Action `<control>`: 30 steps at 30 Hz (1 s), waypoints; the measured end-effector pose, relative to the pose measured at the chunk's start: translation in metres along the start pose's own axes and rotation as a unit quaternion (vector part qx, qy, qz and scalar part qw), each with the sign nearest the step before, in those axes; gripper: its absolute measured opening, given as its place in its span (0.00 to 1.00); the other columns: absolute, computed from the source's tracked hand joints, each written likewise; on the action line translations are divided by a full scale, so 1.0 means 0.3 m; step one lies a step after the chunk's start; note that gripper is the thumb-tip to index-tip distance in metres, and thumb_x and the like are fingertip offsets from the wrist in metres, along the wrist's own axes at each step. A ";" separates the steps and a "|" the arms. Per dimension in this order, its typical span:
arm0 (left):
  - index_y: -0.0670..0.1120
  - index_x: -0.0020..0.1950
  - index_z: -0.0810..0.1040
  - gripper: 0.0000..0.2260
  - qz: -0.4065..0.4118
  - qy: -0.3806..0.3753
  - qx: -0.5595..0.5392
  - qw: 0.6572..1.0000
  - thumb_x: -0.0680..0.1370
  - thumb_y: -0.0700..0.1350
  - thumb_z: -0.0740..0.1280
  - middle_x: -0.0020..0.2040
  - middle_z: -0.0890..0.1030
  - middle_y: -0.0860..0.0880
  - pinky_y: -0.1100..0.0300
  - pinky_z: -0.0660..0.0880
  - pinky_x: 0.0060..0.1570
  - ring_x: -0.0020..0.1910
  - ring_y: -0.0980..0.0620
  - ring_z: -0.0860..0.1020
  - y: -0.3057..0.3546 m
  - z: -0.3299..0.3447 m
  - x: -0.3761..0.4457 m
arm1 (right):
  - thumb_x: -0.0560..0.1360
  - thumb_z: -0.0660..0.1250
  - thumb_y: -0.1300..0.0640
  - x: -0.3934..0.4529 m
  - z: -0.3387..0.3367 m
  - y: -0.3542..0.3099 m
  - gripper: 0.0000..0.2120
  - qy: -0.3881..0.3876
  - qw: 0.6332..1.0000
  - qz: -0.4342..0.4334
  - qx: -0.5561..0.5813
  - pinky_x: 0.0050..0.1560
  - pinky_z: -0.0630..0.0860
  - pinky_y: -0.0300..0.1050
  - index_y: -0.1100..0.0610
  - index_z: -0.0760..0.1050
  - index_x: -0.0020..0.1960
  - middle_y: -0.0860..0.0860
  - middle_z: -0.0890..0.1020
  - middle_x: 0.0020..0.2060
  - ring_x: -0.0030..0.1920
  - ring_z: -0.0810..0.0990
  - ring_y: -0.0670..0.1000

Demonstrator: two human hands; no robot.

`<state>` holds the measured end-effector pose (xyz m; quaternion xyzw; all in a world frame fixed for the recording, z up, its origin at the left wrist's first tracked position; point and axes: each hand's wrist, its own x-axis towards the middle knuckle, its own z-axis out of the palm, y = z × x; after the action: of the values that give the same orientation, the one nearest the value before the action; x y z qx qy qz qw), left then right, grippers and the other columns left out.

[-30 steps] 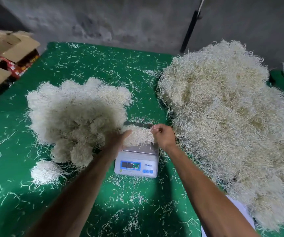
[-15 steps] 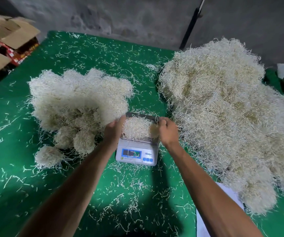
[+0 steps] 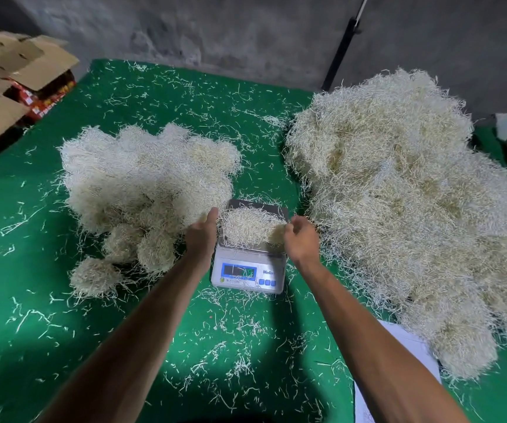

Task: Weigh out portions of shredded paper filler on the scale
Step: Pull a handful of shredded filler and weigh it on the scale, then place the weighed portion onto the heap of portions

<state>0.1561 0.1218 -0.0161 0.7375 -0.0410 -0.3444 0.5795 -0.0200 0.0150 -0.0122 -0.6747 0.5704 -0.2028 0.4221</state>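
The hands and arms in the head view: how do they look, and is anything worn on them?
Both arms are bare up to the frame edge: no sleeves show. The left hand and the right hand wear no gloves, and no watch, ring or band is visible.

Table [image 3: 32, 331]: fills most of the frame, loose shreds scattered over it.
Scale [image 3: 247, 270]: centre of frame, on the table.
Portion of shredded paper [image 3: 247, 227]: on the scale's platform.
Left hand [image 3: 200, 236]: at the portion's left edge.
Right hand [image 3: 301, 239]: at its right edge.
Balled portions [image 3: 142, 190]: left of the scale.
Large heap [image 3: 404, 209]: right of the scale.
Cardboard boxes [image 3: 11, 83]: upper left, beyond the table edge.
Pole [image 3: 342, 47]: upper right, behind the heap.
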 end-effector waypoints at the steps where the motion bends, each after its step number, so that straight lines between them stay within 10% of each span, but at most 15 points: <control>1: 0.40 0.64 0.77 0.23 -0.005 0.006 -0.019 1.000 0.80 0.58 0.67 0.46 0.77 0.48 0.49 0.79 0.53 0.44 0.51 0.77 0.001 0.007 0.007 | 0.84 0.61 0.58 0.013 0.005 0.002 0.14 0.012 1.000 -0.006 0.006 0.50 0.83 0.52 0.60 0.73 0.68 0.47 0.80 0.51 0.50 0.85 0.55; 4: 0.39 0.72 0.73 0.28 -0.020 0.018 -0.034 0.999 0.80 0.58 0.67 0.38 0.75 0.51 0.54 0.74 0.35 0.33 0.55 0.70 0.011 0.032 0.023 | 0.84 0.61 0.58 0.044 0.023 0.007 0.07 0.064 0.997 -0.026 0.045 0.35 0.78 0.30 0.56 0.77 0.58 0.41 0.78 0.42 0.41 0.83 0.37; 7: 0.39 0.70 0.75 0.28 -0.032 0.049 -0.043 0.997 0.79 0.58 0.68 0.36 0.74 0.50 0.47 0.80 0.39 0.32 0.54 0.71 0.026 0.071 0.054 | 0.85 0.60 0.58 0.053 0.055 -0.008 0.11 0.077 0.994 -0.036 0.062 0.31 0.71 0.23 0.45 0.72 0.48 0.37 0.75 0.40 0.37 0.77 0.26; 10: 0.39 0.68 0.75 0.27 -0.015 0.062 -0.013 0.998 0.80 0.59 0.66 0.53 0.82 0.44 0.42 0.82 0.52 0.48 0.48 0.80 0.034 0.095 0.068 | 0.86 0.58 0.55 0.071 0.095 -0.019 0.10 0.089 0.992 -0.050 0.079 0.33 0.73 0.27 0.44 0.70 0.47 0.39 0.77 0.39 0.36 0.80 0.36; 13: 0.41 0.59 0.76 0.17 -0.001 0.006 0.060 0.998 0.82 0.55 0.63 0.56 0.81 0.45 0.54 0.81 0.43 0.53 0.45 0.80 0.023 0.139 0.066 | 0.86 0.57 0.48 0.075 0.161 -0.022 0.13 0.005 0.994 -0.045 0.104 0.29 0.76 0.37 0.54 0.76 0.58 0.49 0.79 0.36 0.31 0.78 0.45; 18: 0.47 0.65 0.78 0.13 -0.093 -0.066 -0.090 0.989 0.81 0.45 0.68 0.60 0.81 0.50 0.53 0.79 0.50 0.57 0.49 0.80 0.016 0.202 0.053 | 0.74 0.71 0.34 0.070 0.239 -0.137 0.39 -0.055 0.963 0.047 0.260 0.67 0.71 0.45 0.55 0.67 0.77 0.52 0.80 0.63 0.61 0.78 0.49; 22: 0.54 0.57 0.80 0.18 -0.122 -0.095 -0.111 0.982 0.80 0.65 0.62 0.59 0.80 0.49 0.54 0.78 0.42 0.55 0.48 0.80 0.037 0.163 0.028 | 0.76 0.73 0.46 0.093 0.203 -0.249 0.24 0.017 0.979 0.027 0.199 0.50 0.73 0.28 0.58 0.76 0.67 0.50 0.83 0.51 0.45 0.82 0.43; 25: 0.45 0.48 0.88 0.35 -0.171 -0.251 -0.219 0.927 0.77 0.73 0.55 0.52 0.85 0.39 0.45 0.80 0.49 0.51 0.42 0.84 0.104 0.154 -0.005 | 0.81 0.65 0.56 0.022 0.194 -0.301 0.08 0.002 0.986 -0.101 0.134 0.46 0.78 0.52 0.59 0.78 0.56 0.56 0.83 0.44 0.40 0.79 0.55; 30: 0.55 0.53 0.72 0.12 -0.058 -0.168 -0.175 0.968 0.88 0.47 0.50 0.45 0.83 0.64 0.74 0.75 0.44 0.43 0.70 0.80 0.144 0.080 -0.010 | 0.82 0.51 0.45 -0.128 0.217 -0.335 0.26 -0.109 0.962 -0.243 0.057 0.77 0.56 0.39 0.54 0.74 0.73 0.48 0.72 0.74 0.74 0.66 0.44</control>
<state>0.1551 0.0892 0.0213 0.5574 -0.0336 -0.4980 0.6634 0.0791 0.0725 0.0399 -0.7859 0.3268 -0.2568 0.4579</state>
